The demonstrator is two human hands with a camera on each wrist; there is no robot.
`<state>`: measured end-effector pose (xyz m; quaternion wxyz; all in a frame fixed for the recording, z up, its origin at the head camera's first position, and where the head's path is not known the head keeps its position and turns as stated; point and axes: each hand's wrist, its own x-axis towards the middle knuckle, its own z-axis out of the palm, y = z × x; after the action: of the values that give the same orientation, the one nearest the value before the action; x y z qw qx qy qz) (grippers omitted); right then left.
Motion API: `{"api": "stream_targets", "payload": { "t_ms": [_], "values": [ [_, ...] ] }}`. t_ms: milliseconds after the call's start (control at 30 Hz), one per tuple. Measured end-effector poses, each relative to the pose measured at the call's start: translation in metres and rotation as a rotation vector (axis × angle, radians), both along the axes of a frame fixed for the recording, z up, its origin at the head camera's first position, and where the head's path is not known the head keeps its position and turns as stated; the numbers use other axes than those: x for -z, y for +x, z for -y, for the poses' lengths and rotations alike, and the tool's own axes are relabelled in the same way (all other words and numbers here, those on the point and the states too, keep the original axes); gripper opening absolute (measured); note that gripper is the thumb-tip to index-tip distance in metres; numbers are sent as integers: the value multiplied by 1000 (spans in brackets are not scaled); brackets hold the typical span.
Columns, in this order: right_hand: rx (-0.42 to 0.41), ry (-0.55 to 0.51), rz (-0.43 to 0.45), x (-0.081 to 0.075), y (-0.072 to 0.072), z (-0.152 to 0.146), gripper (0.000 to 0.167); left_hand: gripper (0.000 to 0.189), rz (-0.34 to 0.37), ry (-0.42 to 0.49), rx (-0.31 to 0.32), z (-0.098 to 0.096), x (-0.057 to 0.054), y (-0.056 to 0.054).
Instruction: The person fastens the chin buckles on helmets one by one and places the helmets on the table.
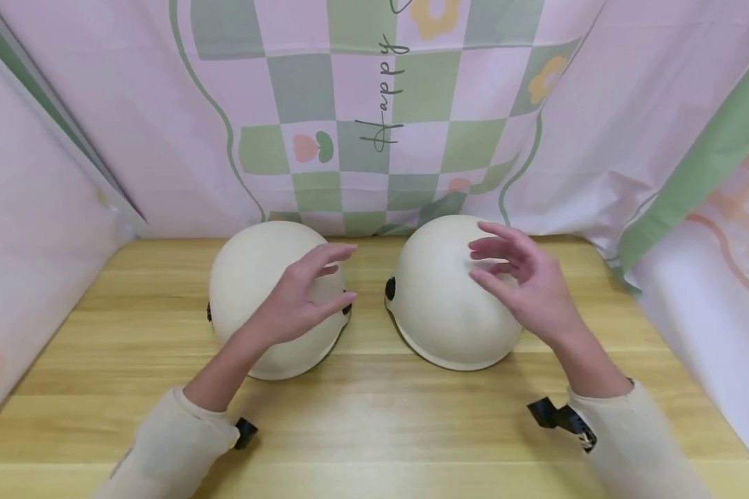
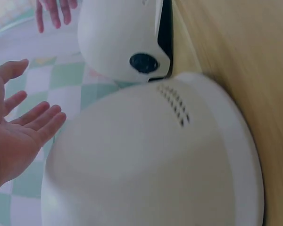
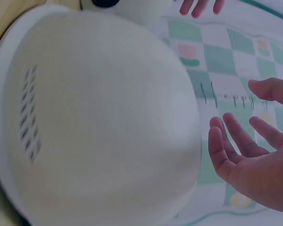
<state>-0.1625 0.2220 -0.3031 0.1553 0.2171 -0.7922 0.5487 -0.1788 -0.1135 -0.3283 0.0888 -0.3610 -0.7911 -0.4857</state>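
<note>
Two cream-white helmets stand side by side on the wooden table, domes up. Over the left helmet [image 1: 256, 277] hovers my left hand [image 1: 299, 294], fingers loosely bent, thumb apart and nothing held. My right hand [image 1: 524, 284] is raised over the right side of the right helmet [image 1: 443, 298], its fingers spread and relaxed around empty air. In the left wrist view, the near helmet [image 2: 146, 160] shows rows of small vent holes, and the left palm [image 2: 12, 146] is off its dome. The right wrist view has the helmet [image 3: 104, 117] beside the right fingers [image 3: 243, 141], with a gap between.
The wooden table [image 1: 362, 423] runs up to a curtain [image 1: 362, 90] with a green check pattern and lettering. Fabric walls [image 1: 44, 208] flank both sides. Black straps [image 1: 562, 419] stick out from the sleeve cuffs. Dark round fittings [image 1: 390, 288] sit on the helmets' sides.
</note>
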Motion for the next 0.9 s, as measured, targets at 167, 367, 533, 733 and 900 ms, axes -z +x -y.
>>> {"api": "stream_targets", "payload": {
  "t_ms": [167,367,533,733,900],
  "values": [
    [130,82,16,7,2,-27,53,60,24,-20,22,-16,3,-1],
    [205,145,74,23,-3,-55,52,63,122,-51,18,-35,8,-8],
    [204,212,159,29,-6,-69,58,72,222,-83,15,-50,14,-17],
    [133,256,328,32,-11,-74,82,86,360,-123,-10,-68,22,-25],
    [81,176,408,40,-15,-77,92,96,426,-163,-46,-81,28,-31]
  ]
}}
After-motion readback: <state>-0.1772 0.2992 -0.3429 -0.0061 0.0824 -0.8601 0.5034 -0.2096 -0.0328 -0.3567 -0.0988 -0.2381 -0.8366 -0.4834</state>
